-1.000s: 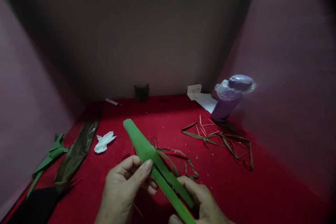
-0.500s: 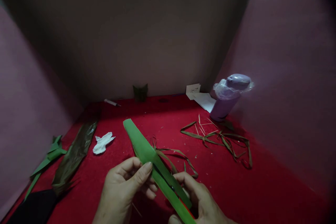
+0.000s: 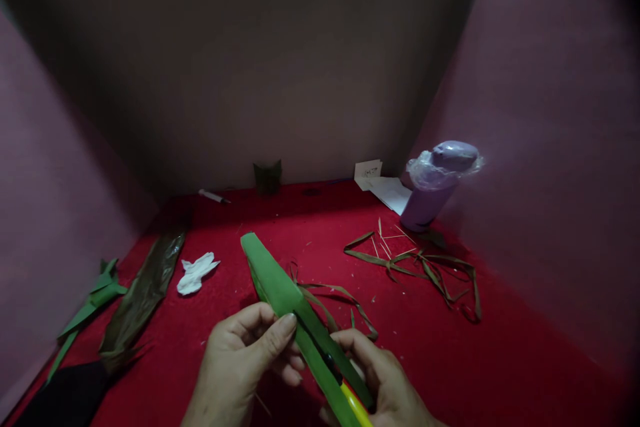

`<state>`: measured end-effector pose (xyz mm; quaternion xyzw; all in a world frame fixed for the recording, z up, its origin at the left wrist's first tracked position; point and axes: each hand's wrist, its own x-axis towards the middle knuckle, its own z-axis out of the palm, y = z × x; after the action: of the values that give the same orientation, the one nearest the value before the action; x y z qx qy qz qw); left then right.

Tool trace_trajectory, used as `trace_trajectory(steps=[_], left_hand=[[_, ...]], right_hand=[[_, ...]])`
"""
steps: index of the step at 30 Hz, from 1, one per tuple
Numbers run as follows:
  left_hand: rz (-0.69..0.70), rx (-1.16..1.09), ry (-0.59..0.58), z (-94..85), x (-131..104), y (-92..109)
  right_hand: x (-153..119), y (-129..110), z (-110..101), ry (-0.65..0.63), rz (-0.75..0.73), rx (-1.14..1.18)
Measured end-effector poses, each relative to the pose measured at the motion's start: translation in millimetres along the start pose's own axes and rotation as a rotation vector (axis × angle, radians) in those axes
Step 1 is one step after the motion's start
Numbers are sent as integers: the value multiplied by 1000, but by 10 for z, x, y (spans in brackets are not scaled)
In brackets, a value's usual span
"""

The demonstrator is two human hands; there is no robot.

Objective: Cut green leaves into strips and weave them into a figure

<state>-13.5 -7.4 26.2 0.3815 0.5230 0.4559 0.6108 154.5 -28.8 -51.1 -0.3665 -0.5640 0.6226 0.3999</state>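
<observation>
The left hand (image 3: 250,353) pinches a long, flat, green leaf strip (image 3: 280,287) between thumb and fingers; the strip runs from its far tip at eleven o'clock of that hand down to four o'clock. At three o'clock, the right hand (image 3: 383,377) curls around the strip's near end and a yellow-and-red handled tool with a dark front (image 3: 354,403), which lies along the split strip.
</observation>
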Motion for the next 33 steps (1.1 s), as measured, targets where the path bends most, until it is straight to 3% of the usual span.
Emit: trace_trajectory(steps=[16, 23, 28, 33], left_hand=[[-13, -111, 64, 67, -26, 12], [-12, -56, 66, 22, 11, -17], [6, -24, 55, 13, -1, -15], [15, -49, 80, 21, 4, -24]], right_hand=[[26, -70, -14, -10, 38, 3], [15, -132, 1, -1, -6, -52], [32, -131, 0, -54, 31, 105], [52, -49, -37, -146, 73, 84]])
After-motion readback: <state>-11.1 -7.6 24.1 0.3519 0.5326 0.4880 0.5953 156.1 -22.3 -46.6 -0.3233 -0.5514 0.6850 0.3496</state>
